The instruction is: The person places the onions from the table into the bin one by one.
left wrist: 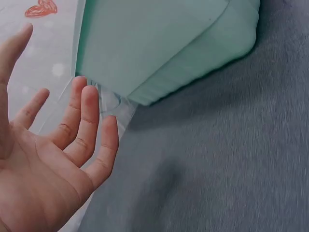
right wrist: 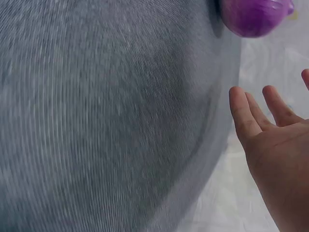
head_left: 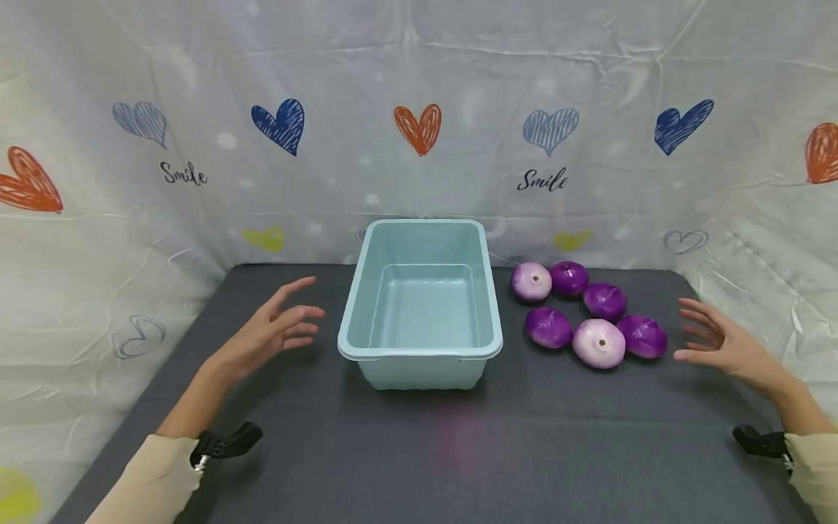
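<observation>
A pale blue plastic basin [head_left: 422, 353] stands in the middle of the table, with nothing inside it. Left of the basin hovers my left hand [head_left: 268, 335], fingers spread and slightly bent, holding nothing. The left wrist view shows its palm beside the basin's outer wall [left wrist: 193, 63]. Several purple onions lie in a group right of the basin, among them a paler onion [head_left: 599, 343] at the front and a dark one [head_left: 643, 336] at the right end. My right hand [head_left: 733, 346] is just right of that dark onion, apart from it, with loosely bent fingers and an empty palm.
A dark grey cloth [head_left: 419, 458] covers the table. Behind it and at both sides hangs a white curtain [head_left: 478, 73] printed with hearts and the word Smile. Black straps [head_left: 225, 442] sit on both wrists, by cream sleeves.
</observation>
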`<state>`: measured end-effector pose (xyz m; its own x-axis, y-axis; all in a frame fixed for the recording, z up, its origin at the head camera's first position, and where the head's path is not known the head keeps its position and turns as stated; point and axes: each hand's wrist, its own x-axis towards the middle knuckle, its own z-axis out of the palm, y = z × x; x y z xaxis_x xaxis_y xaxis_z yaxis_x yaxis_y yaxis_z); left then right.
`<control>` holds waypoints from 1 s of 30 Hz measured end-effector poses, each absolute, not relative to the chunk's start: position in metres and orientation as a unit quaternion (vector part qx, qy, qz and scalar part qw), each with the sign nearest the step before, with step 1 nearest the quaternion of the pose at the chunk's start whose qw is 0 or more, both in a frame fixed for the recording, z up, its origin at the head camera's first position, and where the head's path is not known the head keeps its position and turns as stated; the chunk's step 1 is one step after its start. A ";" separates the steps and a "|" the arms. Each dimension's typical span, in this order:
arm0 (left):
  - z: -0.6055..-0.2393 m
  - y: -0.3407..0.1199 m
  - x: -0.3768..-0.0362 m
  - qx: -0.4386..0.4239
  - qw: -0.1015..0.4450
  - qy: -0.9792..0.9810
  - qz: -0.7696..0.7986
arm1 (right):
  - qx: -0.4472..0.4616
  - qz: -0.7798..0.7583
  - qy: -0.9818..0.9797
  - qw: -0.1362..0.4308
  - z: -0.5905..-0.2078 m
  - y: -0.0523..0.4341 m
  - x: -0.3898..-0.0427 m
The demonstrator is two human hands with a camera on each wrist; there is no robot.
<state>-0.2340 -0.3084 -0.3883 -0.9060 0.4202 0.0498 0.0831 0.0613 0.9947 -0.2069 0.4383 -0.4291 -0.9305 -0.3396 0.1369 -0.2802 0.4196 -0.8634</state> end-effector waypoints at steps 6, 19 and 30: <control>-0.389 -0.291 -0.239 0.198 0.138 0.699 0.673 | -0.196 -0.501 0.842 0.038 -0.436 0.428 -0.219; -0.385 -0.254 -0.254 0.229 0.154 0.706 0.652 | -0.205 -0.476 0.855 0.027 -0.439 0.409 -0.231; -0.381 -0.244 -0.258 0.228 0.085 0.756 0.607 | -0.198 -0.456 0.867 0.026 -0.438 0.403 -0.237</control>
